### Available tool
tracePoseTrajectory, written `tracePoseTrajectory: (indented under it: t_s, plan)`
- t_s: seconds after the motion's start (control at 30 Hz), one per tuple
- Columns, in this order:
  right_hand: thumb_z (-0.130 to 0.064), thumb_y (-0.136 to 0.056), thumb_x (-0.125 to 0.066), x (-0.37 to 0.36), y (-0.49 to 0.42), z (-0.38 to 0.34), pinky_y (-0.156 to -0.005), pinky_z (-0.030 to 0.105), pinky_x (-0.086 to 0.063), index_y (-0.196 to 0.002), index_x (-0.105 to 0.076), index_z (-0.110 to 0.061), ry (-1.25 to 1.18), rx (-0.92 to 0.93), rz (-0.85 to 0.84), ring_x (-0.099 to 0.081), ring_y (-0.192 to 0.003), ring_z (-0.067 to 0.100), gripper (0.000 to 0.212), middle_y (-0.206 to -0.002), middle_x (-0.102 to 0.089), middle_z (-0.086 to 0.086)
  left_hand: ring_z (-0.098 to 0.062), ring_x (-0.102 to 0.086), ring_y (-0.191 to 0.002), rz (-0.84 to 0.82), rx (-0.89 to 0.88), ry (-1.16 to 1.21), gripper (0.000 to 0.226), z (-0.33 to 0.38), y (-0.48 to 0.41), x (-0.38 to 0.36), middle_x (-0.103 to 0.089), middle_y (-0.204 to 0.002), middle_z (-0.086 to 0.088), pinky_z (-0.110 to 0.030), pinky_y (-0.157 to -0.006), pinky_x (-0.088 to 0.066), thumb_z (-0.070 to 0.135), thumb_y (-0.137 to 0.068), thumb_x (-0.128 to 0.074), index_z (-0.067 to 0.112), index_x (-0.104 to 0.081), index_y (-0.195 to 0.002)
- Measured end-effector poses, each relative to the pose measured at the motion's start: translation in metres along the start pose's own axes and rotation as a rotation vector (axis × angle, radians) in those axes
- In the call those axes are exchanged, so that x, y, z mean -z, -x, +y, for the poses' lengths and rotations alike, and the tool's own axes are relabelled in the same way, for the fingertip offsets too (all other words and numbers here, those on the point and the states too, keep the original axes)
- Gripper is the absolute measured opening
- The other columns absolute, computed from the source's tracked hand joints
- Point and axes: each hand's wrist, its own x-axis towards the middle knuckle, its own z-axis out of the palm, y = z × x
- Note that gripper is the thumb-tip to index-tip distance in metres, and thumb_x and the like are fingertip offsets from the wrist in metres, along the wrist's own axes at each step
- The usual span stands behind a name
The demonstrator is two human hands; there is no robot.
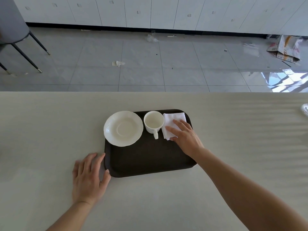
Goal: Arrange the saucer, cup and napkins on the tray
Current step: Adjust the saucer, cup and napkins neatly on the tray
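- Tray (146,157): dark, lying flat on the pale worktop (50,124).
- Saucer (123,128): on the tray's far left corner, its rim overhanging the tray's left edge slightly. Empty.
- Cup (153,121): upright on the tray just right of the saucer, not on it; handle points toward the person.
- Napkins (171,124): folded white stack at the tray's far right, close beside the cup.
- Right hand (186,135): palm down, fingers (179,122) spread flat on the napkins, pressing or adjusting; nothing gripped.
- Left hand (89,175): open, flat on the worktop, fingertips touching the tray's near left corner, holding nothing.
- Progress, my judgement: all three items are on the tray; placing appears done. Possibly left: squaring the napkins, perhaps setting the cup on the saucer.
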Motion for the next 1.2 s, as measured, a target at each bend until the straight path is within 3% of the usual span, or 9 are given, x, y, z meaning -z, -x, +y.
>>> tracePoseTrajectory:
  t_s: [0.27,0.37,0.5,0.7,1.0,1.2]
  plan:
    - [-0.026,-0.091,-0.072,0.000,-0.002,0.003,-0.112,0.051,-0.039,-0.141,-0.057,-0.030,-0.013,0.030,0.014,-0.026,-0.148,0.036,0.052,-0.157,-0.040,0.009,-0.032,-0.048,-0.123,-0.003,0.005,0.002,0.061,0.001,0.000,0.000,-0.051,-0.135,-0.009,-0.056,-0.115,-0.026,0.046,-0.081,-0.040,0.020,-0.052,-0.134]
    - [-0.047,-0.087,-0.072,0.000,0.000,0.008,-0.118,0.051,-0.032,-0.151,-0.041,-0.033,-0.002,-0.012,-0.009,-0.016,-0.152,0.030,0.072,-0.163,-0.028,0.004,-0.033,-0.047,-0.122,0.005,0.001,0.002,0.061,0.001,0.000,0.000,-0.051,-0.134,-0.010,-0.057,-0.114,-0.027,0.046,-0.080,-0.040,0.019,-0.053,-0.133]
    - [-0.073,-0.084,-0.053,0.000,-0.004,0.010,-0.119,0.049,-0.026,-0.158,-0.021,-0.029,0.013,-0.114,-0.024,-0.002,-0.155,0.026,0.092,-0.168,-0.010,0.007,-0.034,-0.048,-0.122,0.015,-0.005,-0.003,0.061,0.000,0.000,-0.001,-0.052,-0.134,-0.011,-0.058,-0.113,-0.029,0.045,-0.080,-0.041,0.018,-0.054,-0.133]
    - [-0.068,-0.089,-0.054,-0.004,-0.018,0.009,-0.119,0.052,-0.026,-0.156,-0.021,-0.032,0.065,-0.059,-0.084,0.002,-0.155,0.033,0.083,-0.168,-0.003,0.012,-0.032,-0.046,-0.121,0.029,-0.020,0.004,0.058,-0.002,-0.001,-0.004,-0.051,-0.133,-0.009,-0.058,-0.111,-0.031,0.045,-0.081,-0.041,0.020,-0.053,-0.133]
    - [-0.066,-0.090,-0.054,-0.005,-0.013,0.008,-0.119,0.052,-0.026,-0.157,-0.020,-0.034,0.079,-0.044,-0.044,0.002,-0.155,0.031,0.081,-0.169,-0.004,0.008,-0.030,-0.045,-0.124,0.009,-0.008,0.000,0.059,-0.006,-0.001,-0.007,-0.049,-0.136,-0.007,-0.053,-0.116,-0.025,0.046,-0.082,-0.041,0.023,-0.050,-0.135]
    - [-0.066,-0.095,-0.038,-0.011,-0.012,0.005,-0.124,0.049,-0.013,-0.157,-0.015,-0.041,0.181,0.061,-0.071,0.005,-0.155,0.029,0.071,-0.169,-0.007,0.000,-0.032,-0.047,-0.124,0.006,-0.007,-0.001,0.059,-0.005,-0.001,-0.006,-0.050,-0.136,-0.009,-0.054,-0.116,-0.025,0.046,-0.082,-0.041,0.021,-0.051,-0.135]
